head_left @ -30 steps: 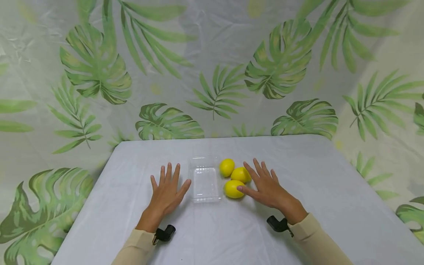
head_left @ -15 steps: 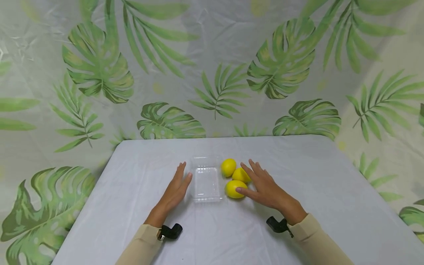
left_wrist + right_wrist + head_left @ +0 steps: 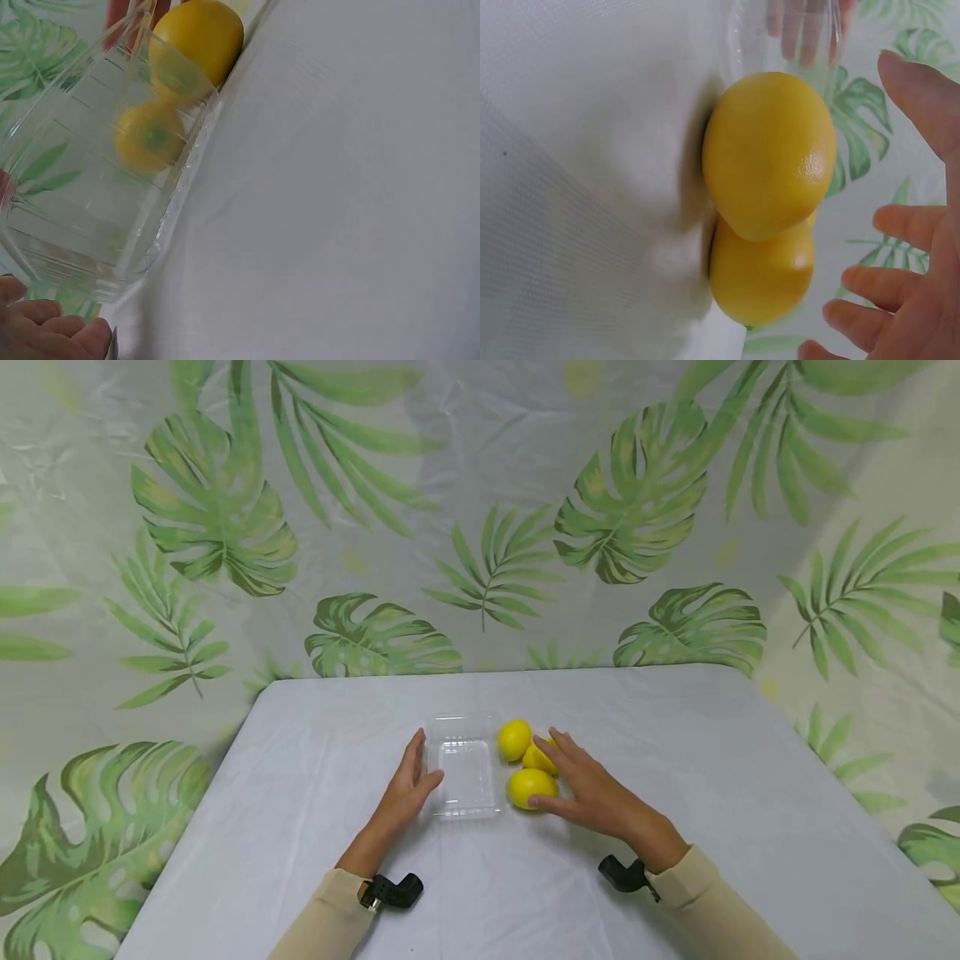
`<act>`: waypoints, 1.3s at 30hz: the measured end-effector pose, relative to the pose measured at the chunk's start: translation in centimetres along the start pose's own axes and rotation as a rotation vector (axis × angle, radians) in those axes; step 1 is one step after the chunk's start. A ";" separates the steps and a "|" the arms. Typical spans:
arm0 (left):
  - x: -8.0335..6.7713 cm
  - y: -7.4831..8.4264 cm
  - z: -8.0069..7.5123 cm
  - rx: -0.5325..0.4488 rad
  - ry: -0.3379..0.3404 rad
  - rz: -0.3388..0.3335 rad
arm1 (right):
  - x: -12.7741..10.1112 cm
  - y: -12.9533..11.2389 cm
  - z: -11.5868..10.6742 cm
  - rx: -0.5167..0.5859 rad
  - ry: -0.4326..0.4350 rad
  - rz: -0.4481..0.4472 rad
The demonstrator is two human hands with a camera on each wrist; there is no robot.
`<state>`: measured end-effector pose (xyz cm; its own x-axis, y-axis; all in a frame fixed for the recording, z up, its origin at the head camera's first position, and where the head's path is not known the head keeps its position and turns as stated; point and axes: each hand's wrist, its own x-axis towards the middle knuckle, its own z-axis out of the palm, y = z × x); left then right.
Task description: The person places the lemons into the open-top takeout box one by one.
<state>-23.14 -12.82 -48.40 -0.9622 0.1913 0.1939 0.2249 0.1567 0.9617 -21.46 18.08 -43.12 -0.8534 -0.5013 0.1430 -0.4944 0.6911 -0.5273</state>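
Note:
In the head view, a clear plastic container (image 3: 465, 777) sits mid-table. My left hand (image 3: 399, 792) is at its left side, fingers extended along the outer wall and thumb overlapping the rim. The left wrist view shows the fingers (image 3: 64, 330) close by the clear wall. Right of the container lie three lemons: a near one (image 3: 532, 788), a far one (image 3: 514, 740) and a third (image 3: 538, 758) partly hidden by fingers. My right hand (image 3: 596, 789) hovers at their right with fingers spread, thumb overlapping the near lemon. A gap separates hand and lemons in the right wrist view.
A white cloth (image 3: 675, 735) covers the table. Behind it hangs a leaf-patterned sheet (image 3: 510, 468). A small black wrist camera (image 3: 401, 891) juts from the left wrist, another black camera (image 3: 621, 873) from the right.
My left hand has turned from palm-down with spread fingers and moved right to the container's left wall. My right hand has shifted slightly left over the lemons. Container and lemons stay put.

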 end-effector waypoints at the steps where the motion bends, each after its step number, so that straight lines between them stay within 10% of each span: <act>1: -0.1 -0.1 0.0 -0.016 -0.004 0.008 | 0.0 0.0 0.0 0.001 -0.001 -0.002; 39: -0.7 -0.6 0.1 -0.016 0.040 0.027 | -0.2 -0.4 1.6 -0.134 0.107 -0.249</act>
<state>-22.57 -12.98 -49.18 -0.9613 0.1563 0.2268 0.2484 0.1364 0.9590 -20.82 17.12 -44.31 -0.7123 -0.6113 0.3449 -0.7019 0.6201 -0.3505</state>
